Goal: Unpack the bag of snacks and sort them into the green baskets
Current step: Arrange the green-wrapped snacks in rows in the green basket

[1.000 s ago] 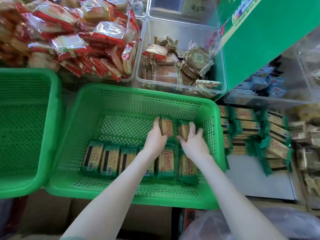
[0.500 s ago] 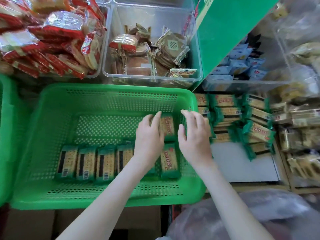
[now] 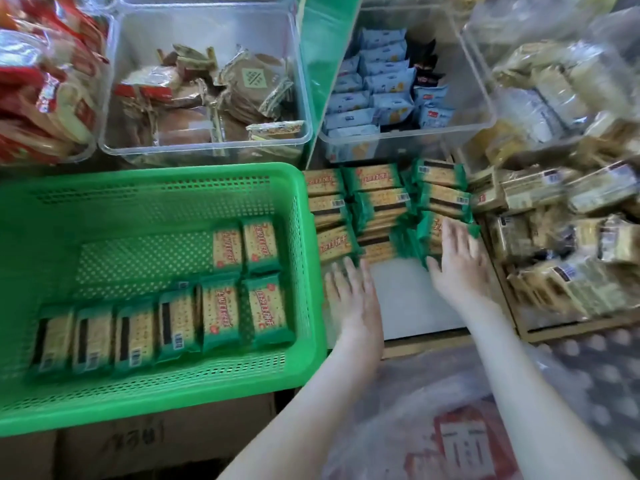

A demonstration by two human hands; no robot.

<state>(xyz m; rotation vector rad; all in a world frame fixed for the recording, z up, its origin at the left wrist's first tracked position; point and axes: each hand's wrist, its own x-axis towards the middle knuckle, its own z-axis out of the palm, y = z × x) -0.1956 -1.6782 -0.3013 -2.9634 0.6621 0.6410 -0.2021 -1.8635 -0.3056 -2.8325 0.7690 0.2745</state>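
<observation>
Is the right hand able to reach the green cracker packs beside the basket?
Probably yes. The right hand is open, and its fingers lie over the nearest of the green cracker packs, with nothing between them.

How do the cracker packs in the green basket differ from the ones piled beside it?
Basket packs lie in tidy single-layer rows; piled packs are stacked and overlapping. Basket packs run lengthwise away from the camera; piled packs lie crosswise. Both share green wrappers.
</observation>
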